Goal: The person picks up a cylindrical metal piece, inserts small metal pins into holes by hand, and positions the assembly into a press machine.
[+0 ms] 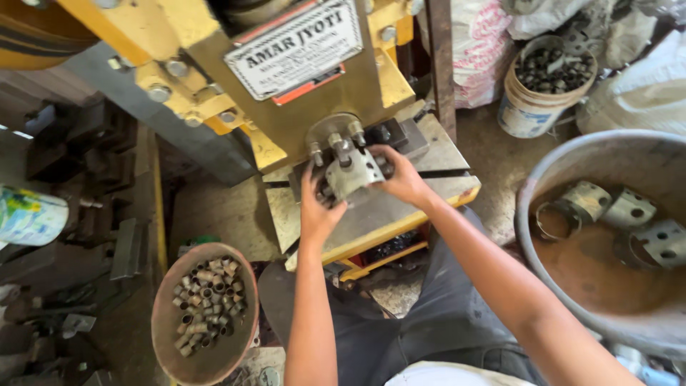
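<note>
Centrally, a label-by-label account:

Metal bracket [354, 174]: a grey sheet-metal piece with holes, tilted, sitting at the press tooling just above the middle of the frame, held between both hands.
Right hand [404, 179]: fingers curled around the bracket's right edge, gripping it; the forearm runs down to the lower right.
Left hand [316, 211]: fingers reach up against the bracket's left and lower side, pressed to it; whether they fully close round it cannot be told.
Press tooling [336, 139]: a round grey fitting with bolt heads, directly above the bracket and touching or nearly touching it.
Press machine [286, 78]: yellow-painted body filling the upper centre, with a white nameplate on its front.
Press table [400, 207]: flat grey plate with a yellow edge under the hands.
Rust-coloured bowl [166, 322]: lower left, holding a heap of short metal tubes [207, 304].
Large grey tub [564, 154]: right edge of the frame, with several more curved, holed brackets [629, 209] lying on its rusty floor.
White bucket [525, 107]: upper right, filled with dark small parts.
Sacks [475, 50]: upper right, behind the bucket.
</note>
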